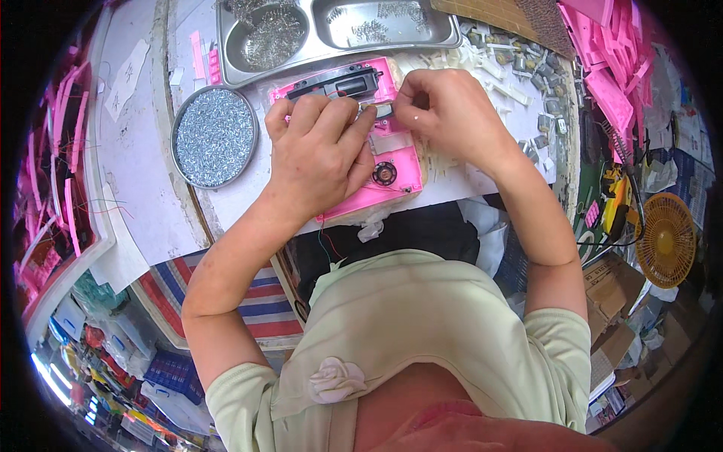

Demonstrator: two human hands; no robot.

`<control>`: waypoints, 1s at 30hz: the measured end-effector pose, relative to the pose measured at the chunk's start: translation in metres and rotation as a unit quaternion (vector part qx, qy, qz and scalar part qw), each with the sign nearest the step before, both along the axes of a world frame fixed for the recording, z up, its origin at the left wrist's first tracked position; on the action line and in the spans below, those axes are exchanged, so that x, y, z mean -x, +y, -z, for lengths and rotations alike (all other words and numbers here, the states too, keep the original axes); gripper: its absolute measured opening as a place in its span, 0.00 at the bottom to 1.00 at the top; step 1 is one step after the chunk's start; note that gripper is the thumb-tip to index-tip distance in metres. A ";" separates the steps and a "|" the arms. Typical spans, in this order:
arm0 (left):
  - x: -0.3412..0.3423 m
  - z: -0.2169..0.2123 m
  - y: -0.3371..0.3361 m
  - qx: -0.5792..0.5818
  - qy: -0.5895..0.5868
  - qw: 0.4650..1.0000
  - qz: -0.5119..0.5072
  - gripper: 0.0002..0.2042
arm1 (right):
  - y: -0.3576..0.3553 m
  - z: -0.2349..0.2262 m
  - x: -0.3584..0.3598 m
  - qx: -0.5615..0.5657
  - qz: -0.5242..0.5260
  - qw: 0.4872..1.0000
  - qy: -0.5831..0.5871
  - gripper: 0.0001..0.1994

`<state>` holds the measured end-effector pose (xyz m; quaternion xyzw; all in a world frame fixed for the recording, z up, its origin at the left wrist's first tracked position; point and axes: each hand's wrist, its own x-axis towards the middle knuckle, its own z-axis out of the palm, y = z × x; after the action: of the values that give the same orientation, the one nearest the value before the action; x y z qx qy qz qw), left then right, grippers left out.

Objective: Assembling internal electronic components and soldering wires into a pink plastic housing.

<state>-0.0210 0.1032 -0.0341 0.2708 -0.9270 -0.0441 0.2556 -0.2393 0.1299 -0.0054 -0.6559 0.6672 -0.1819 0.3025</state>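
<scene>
A pink plastic housing (407, 162) lies on the table in front of me. A black molded part (354, 84) is set along its far side, and a small round black speaker (385, 173) sits near its front. My left hand (312, 151) reaches over the housing's left half, its fingers curled down and closed at a small silver-white part (384, 110). From the right, my right hand (452, 117) comes to that part's other end with thumb and forefinger pinched. What lies inside this pinch is hidden. Thin wires (327, 245) hang from the housing's front edge.
A round dish of small metal pins or screws (215, 135) stands at left. Behind is a metal compartment tray (331, 56) with more fasteners. Small motors with white parts (520, 68) are strewn at right. Pink parts (614, 83) pile at far right, near a yellow fan (666, 239).
</scene>
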 end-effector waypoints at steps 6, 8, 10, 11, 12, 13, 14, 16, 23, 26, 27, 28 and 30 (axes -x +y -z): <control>0.003 0.003 -0.001 0.010 0.005 1.000 0.005 0.17 | -0.008 -0.009 -0.016 0.072 -0.097 0.972 0.202 0.08; 0.002 0.003 0.002 0.009 0.005 1.000 0.003 0.16 | -0.006 -0.012 -0.025 0.121 -0.146 0.949 0.250 0.08; 0.000 0.005 0.002 0.009 0.013 1.000 -0.005 0.16 | -0.008 -0.013 -0.017 0.094 -0.156 0.964 0.194 0.09; 0.000 0.006 0.002 0.009 0.015 1.000 0.000 0.16 | -0.013 -0.010 0.000 0.048 -0.135 0.982 0.120 0.10; 0.000 0.006 0.002 0.008 0.016 1.000 0.003 0.15 | -0.016 -0.009 0.011 0.002 -0.115 0.992 0.044 0.12; 0.001 0.006 0.001 0.007 0.016 1.000 0.005 0.15 | -0.012 -0.010 0.013 -0.128 -0.013 0.988 -0.086 0.13; 0.003 0.006 0.001 0.007 0.018 1.000 0.002 0.15 | -0.010 -0.007 0.015 -0.127 0.004 0.986 -0.109 0.13; 0.003 0.005 0.000 0.004 0.017 1.000 0.006 0.15 | -0.004 0.001 0.015 -0.125 0.047 0.977 -0.164 0.12; 0.003 0.005 -0.005 -0.025 0.055 0.998 0.014 0.14 | 0.010 0.008 0.003 0.005 0.055 0.996 -0.068 0.13; 0.004 0.000 -0.013 -0.054 0.077 0.995 0.032 0.11 | 0.015 0.009 -0.001 0.002 0.079 0.993 -0.090 0.13; 0.006 -0.002 -0.017 -0.060 0.084 0.994 0.041 0.09 | 0.015 0.007 -0.003 -0.007 0.086 0.992 -0.096 0.12; 0.007 -0.002 -0.019 -0.066 0.090 0.993 0.049 0.07 | 0.014 0.006 -0.004 -0.016 0.092 0.990 -0.102 0.12; 0.009 -0.002 -0.024 -0.045 0.081 0.994 0.059 0.07 | 0.014 0.010 -0.003 0.000 0.084 0.991 -0.102 0.12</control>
<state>-0.0304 0.0789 -0.0325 0.2223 -0.9147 -0.1224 0.3144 -0.2360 0.1442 -0.0149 -0.5756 0.6858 -0.2720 0.3526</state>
